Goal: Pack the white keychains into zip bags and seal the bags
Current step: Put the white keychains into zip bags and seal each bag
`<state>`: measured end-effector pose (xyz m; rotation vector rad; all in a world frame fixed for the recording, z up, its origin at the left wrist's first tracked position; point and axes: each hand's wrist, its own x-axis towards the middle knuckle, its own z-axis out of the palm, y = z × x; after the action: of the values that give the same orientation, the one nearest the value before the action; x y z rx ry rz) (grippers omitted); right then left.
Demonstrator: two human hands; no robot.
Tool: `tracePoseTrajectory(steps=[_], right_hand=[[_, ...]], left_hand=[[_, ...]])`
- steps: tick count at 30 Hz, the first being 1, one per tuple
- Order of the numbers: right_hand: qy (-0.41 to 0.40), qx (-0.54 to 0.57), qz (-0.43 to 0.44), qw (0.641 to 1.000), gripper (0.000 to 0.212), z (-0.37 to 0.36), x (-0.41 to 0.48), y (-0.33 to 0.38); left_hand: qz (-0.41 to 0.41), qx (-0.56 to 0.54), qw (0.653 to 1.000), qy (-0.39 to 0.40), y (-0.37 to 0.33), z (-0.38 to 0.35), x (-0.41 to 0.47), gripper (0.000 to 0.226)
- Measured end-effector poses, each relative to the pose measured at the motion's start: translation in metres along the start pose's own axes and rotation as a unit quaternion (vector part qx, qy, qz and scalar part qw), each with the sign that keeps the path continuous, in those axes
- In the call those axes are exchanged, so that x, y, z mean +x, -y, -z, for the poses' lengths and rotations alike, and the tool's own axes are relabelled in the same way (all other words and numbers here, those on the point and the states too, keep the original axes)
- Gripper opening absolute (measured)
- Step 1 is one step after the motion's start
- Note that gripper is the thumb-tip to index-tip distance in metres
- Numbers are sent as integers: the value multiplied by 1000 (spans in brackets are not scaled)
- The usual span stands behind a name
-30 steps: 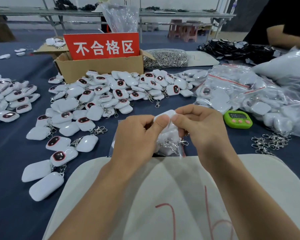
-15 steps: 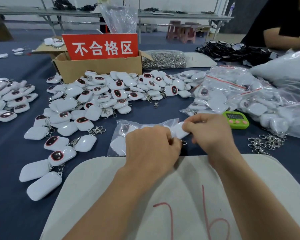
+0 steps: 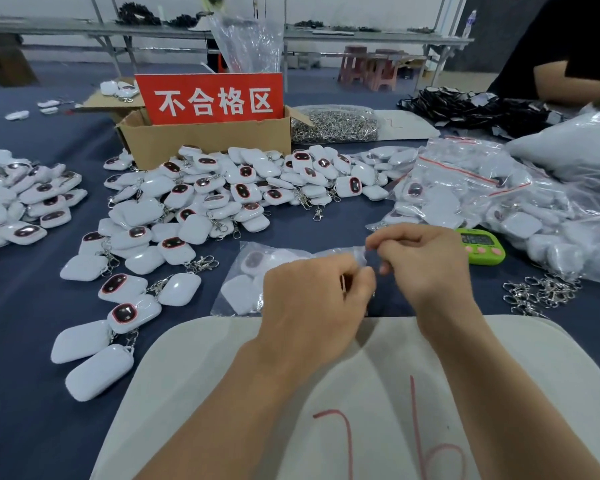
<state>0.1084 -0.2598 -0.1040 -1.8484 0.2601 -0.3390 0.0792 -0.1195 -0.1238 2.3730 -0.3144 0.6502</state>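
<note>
Head view: zip bag (image 3: 238, 292) containing white keychains (image 3: 253, 263) is lying on the blue table (image 3: 21, 323), just beyond a pale board (image 3: 378, 368). Left hand (image 3: 312, 299) and right hand (image 3: 426, 261) are both pinching its right end.

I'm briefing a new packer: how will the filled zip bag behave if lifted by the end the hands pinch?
The zip bag is thin clear film, so it would probably sag, not hold shape. The keychains inside lie loose and would likely slide to the low end. Left hand and right hand both pinch it; glossy film may slip.
</note>
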Motion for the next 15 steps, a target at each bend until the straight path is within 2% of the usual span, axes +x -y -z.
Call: tracePoseTrajectory(steps=[2,4,6,8,11,13,15], right_hand=[[-27,6,-13,1000,35,3,3,-2],[-36,13,-28,999,33,4,4,-4],[-36,14,-35,999,32,3,3,-3],[-28,13,-37,999,32,3,3,-2],[-12,3,-28,1000,37,3,0,-2],[5,4,-15,1000,39,2,-2,-1],[21,8,-4,1000,40,1,-4,1]], left_hand=[[10,-27,999,-32,5,7,6,46],[111,-85,980,-143,22,20,18,45],[224,-93,941,-238,49,37,31,41],[289,-34,920,-264,71,51,37,29],[290,23,933,-211,89,57,39,15],[271,57,951,-135,98,58,39,21],[255,136,957,-25,104,58,38,35]])
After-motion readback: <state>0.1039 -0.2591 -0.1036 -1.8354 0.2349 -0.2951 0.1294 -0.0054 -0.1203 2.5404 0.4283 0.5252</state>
